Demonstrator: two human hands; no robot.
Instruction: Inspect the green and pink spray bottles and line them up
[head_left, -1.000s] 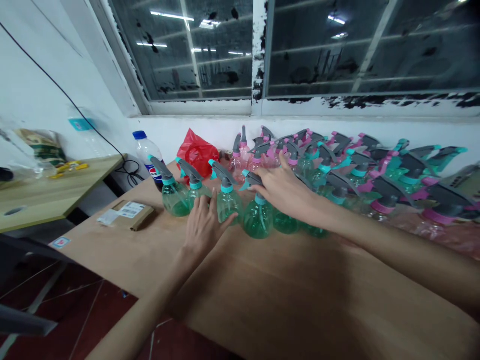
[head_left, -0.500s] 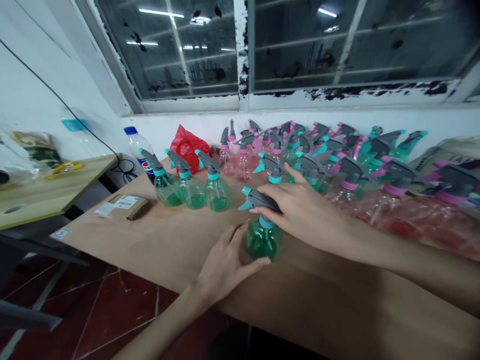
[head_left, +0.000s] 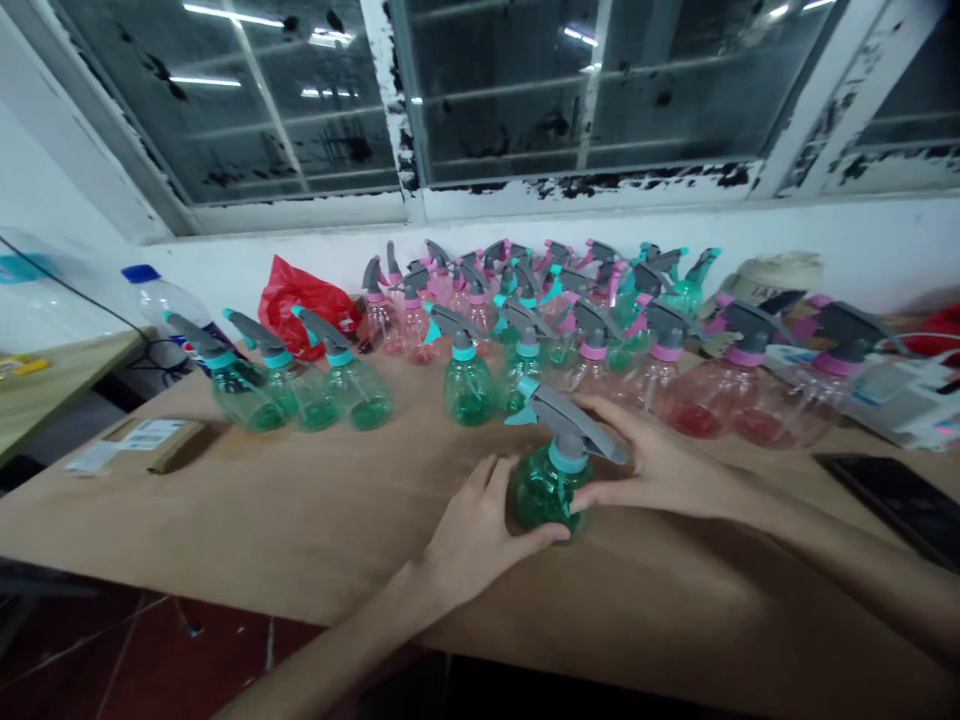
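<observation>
A green spray bottle with a grey and turquoise trigger head stands upright near the table's front edge, between my hands. My left hand is wrapped round its left side, thumb across the front of the body. My right hand curls round the right side, thumb against the body just below the turquoise collar and the other fingers partly hidden behind. The spray head's nozzle points left. Just behind stands another green spray bottle, apart from my hands.
Several pink spray bottles fill the back and right. On the left stand green spray bottles, a flat cardboard box, a red plastic bag and a blue-capped drink bottle. A dark phone lies at the right.
My right hand has come down from the spray head to the bottle's body. My left hand keeps its hold. The view has swung to the right.
</observation>
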